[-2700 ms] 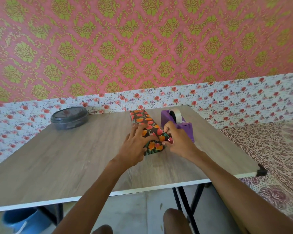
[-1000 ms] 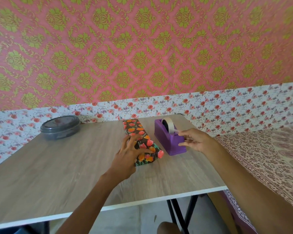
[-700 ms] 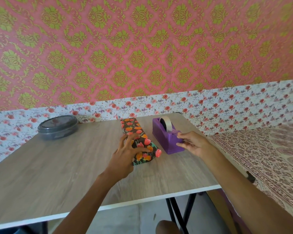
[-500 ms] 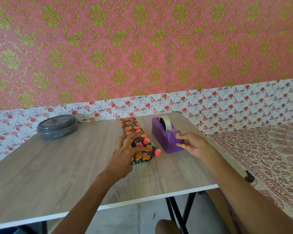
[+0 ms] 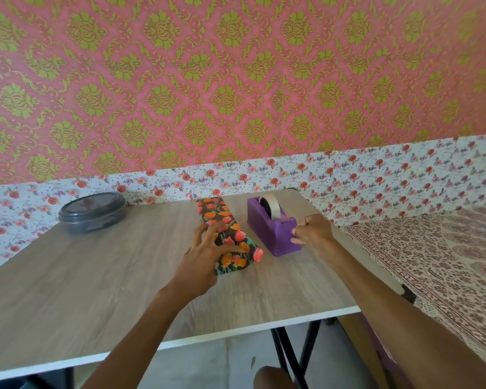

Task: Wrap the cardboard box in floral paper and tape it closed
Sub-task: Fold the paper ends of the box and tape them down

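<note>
The box, already covered in dark paper with orange and red flowers, lay flat near the middle of the counter, its long side running away from the person. The left grip rested on the near half of the box, released, with the fingers spread and straight, pressing down on the paper; the thumb reached across the top toward the near right corner. At that near end the paper looked folded in, with a small flap sticking out to the right. Just to the right of the box, apart from it and roughly parallel, stood a purple dispenser with a roll of pale tape seated in its far half. The right grip was at the dispenser's near right corner, knuckles up and fingers curled in against the cutter end, touching the plastic. Whether those fingers were pinching a strip of tape or simply clenched against the dispenser could not be told, since no strip showed clearly. At the far left corner of the counter sat a round dark tub with its lid on, well apart from the box. A patterned bed lay to the right of the counter, and a floral strip ran along the wall behind it. Black legs showed beneath the counter's near edge.
</note>
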The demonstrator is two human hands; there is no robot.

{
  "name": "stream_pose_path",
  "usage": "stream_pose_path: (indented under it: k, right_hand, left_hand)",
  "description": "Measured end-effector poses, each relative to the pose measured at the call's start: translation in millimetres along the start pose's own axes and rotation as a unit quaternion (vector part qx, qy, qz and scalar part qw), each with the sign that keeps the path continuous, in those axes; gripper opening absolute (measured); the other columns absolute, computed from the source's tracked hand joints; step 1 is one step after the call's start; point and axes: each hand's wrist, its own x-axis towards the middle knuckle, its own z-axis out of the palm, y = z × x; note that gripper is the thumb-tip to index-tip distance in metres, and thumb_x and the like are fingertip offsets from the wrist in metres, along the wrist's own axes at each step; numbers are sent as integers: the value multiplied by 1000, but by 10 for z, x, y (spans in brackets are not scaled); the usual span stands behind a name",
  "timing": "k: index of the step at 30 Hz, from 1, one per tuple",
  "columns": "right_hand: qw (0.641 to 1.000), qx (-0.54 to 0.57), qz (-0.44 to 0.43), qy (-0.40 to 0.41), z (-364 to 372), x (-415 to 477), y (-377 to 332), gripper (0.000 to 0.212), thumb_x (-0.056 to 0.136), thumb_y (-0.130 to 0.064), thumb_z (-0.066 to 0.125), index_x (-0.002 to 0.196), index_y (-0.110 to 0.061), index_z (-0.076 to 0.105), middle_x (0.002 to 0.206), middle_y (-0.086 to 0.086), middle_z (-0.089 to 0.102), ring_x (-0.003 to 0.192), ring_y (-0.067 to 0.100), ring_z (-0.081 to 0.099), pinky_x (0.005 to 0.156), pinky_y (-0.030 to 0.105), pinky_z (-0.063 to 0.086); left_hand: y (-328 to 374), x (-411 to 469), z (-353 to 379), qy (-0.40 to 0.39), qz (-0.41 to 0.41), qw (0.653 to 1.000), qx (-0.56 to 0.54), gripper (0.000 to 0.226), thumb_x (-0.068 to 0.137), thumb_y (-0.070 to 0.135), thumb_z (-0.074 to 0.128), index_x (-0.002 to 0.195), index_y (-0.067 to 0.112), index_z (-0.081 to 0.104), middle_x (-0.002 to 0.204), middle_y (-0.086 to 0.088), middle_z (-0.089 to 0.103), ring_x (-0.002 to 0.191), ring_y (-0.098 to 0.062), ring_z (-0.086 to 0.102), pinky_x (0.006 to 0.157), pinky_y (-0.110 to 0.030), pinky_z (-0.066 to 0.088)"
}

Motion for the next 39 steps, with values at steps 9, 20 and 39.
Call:
stream_pose_path:
  k: [9,20,39]
  right_hand:
    - [994,24,-98,-48,-4,-706,103,8,85,-12,76,78,-11,73,75,7,74,60,12,64,60,28,58]
    - [983,166,39,-72,914,-1403,106,6,81,-17,80,87,-17,78,78,1,75,49,7,47,38,15,35]
    - [992,67,93,-52,1220,-1062,106,26,82,-22,79,102,-10,68,79,4,74,42,7,59,32,15,33]
  left_hand:
    - [-53,-2,83,38,7,998,-47,76,81,9,72,138,42,34,154,6,12,142,-24,3,102,-52,48]
    - [-158,-35,190,96,-21,965,-243,91,75,-5,74,142,31,24,148,-2,26,137,-14,22,109,-38,37]
    - [-248,6,230,102,-35,963,-249,88,76,2,78,139,31,24,143,5,27,135,-14,25,109,-40,41]
